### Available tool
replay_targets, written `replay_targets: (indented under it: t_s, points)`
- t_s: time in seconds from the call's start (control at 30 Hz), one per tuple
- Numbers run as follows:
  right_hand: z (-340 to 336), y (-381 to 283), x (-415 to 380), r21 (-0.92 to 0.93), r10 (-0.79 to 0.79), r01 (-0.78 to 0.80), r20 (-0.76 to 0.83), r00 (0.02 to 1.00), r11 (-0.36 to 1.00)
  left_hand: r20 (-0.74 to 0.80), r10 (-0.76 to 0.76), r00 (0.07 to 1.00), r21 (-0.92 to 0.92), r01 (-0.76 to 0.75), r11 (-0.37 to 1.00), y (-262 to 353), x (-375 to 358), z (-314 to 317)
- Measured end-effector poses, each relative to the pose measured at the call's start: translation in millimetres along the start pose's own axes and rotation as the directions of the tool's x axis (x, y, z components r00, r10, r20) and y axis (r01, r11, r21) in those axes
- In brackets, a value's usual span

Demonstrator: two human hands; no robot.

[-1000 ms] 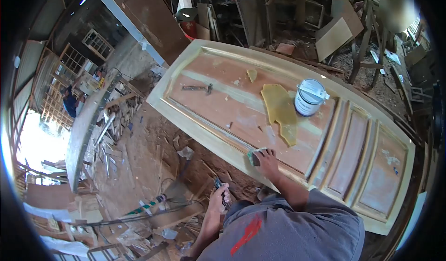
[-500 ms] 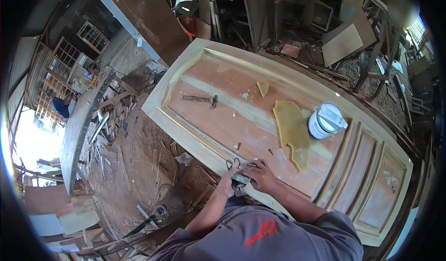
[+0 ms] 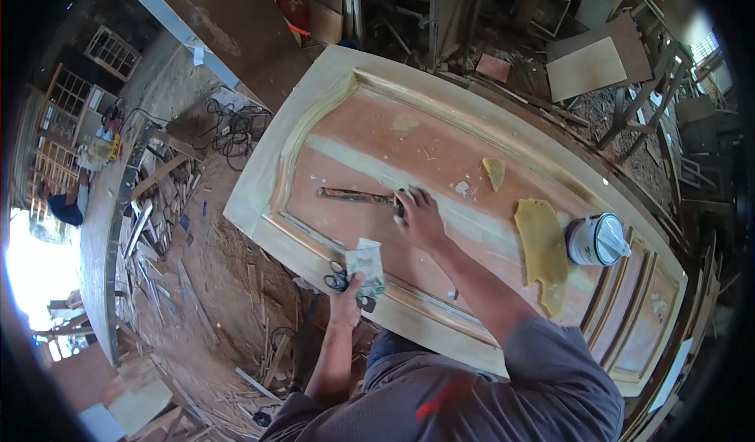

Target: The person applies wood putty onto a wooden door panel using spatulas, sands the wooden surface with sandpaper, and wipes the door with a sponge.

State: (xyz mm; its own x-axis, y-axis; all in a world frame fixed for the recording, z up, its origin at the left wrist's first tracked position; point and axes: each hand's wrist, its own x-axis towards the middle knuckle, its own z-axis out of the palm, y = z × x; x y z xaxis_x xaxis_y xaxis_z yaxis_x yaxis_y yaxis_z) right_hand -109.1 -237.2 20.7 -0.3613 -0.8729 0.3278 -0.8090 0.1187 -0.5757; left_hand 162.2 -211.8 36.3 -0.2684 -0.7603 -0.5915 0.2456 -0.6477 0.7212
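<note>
Fingers (image 3: 409, 203) of the right hand (image 3: 421, 218) are curled down over the head end of the long dark-handled hammer (image 3: 358, 197) that lies flat on the reddish recessed panel of the pale wooden door (image 3: 259, 206); whether they have closed fully around it or only rest on top cannot be told, since the hand hides the hammer's head. The left hand (image 3: 346, 300) is at the door's near edge, its fingers folded around a crumpled pale-green sheet of sandpaper (image 3: 366, 265) together with black-handled scissors (image 3: 338, 278), both gripped at once. As a judgement, that double load is the weak point: one hand pinching two loose things over the edge could let the scissors slip to the littered floor below. The right arm stretches well across the panel, so if the hammer is dragged rather than lifted, its head could scratch the smoothed surface. Further right on the door, well apart from both hands, lie a large yellow patch of filler paste (image 3: 541, 249), a smaller yellow dab (image 3: 494, 172), and a round white tin with a metal handle (image 3: 595, 239); a careless sweep of the forearm on the way back might smear the paste or knock the tin.
</note>
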Motion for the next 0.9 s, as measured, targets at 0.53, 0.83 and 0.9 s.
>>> replay_targets:
  t_s: [0.53,0.83,0.9]
  points:
    - [-37,-53,-83,0.247,0.382,-0.46,0.306,0.872,0.853,0.289,-0.166,0.943,-0.199,0.229,0.953,6,93,64]
    - [-216,49,-195,0.201,0.601,-0.567,-0.245,0.761,0.799,0.371,-0.252,0.894,-0.11,0.312,0.944,0,46,131]
    - [-268,108,-236,0.078,0.609,-0.698,-0.564,0.558,0.712,0.37,-0.228,0.901,-0.09,0.279,0.956,-3,28,139]
